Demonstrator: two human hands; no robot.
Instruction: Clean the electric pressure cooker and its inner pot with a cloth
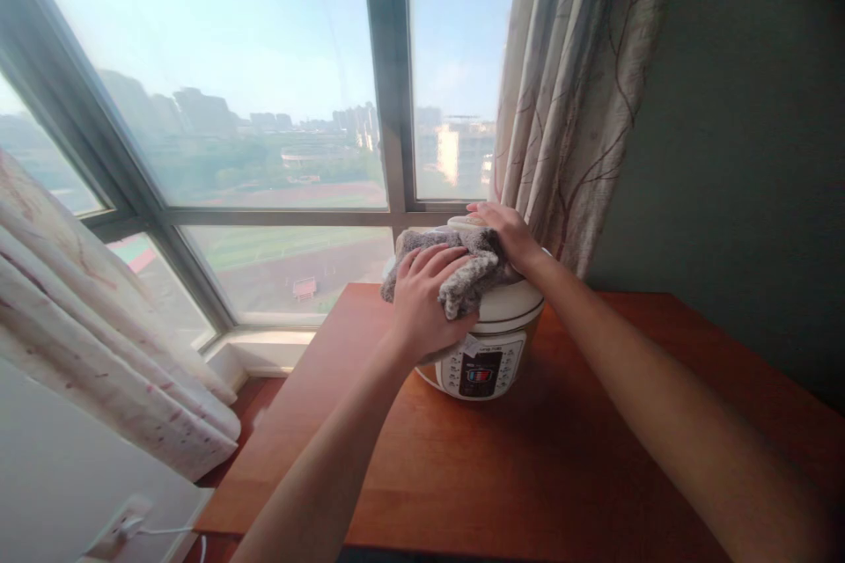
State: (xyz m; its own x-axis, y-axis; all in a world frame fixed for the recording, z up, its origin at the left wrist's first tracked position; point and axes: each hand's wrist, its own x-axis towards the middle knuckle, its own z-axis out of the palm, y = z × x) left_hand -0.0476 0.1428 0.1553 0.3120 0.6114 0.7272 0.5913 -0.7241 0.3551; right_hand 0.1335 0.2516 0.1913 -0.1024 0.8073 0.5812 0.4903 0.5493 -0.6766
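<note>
A white electric pressure cooker (508, 321) with a dark control panel on its front stands on the wooden table (422, 466). Over its lid lies a bunched grey, fluffy cloth (468, 277). My left hand (429, 299) grips this cloth against the front left of the lid, fingers bent over it. Behind the cloth, my right hand (507, 233) holds the top of the cooker near the raised lid handle (462, 222). Its fingers reach over toward the left and are partly hidden. Cloth and hands cover much of the lid.
Tall windows (264, 149) rise behind the table's far edge. A patterned curtain (574, 88) hangs close behind the cooker on the right, another curtain (79, 334) at left. At lower left, a white plug (128, 528) with its cord sits in a wall socket.
</note>
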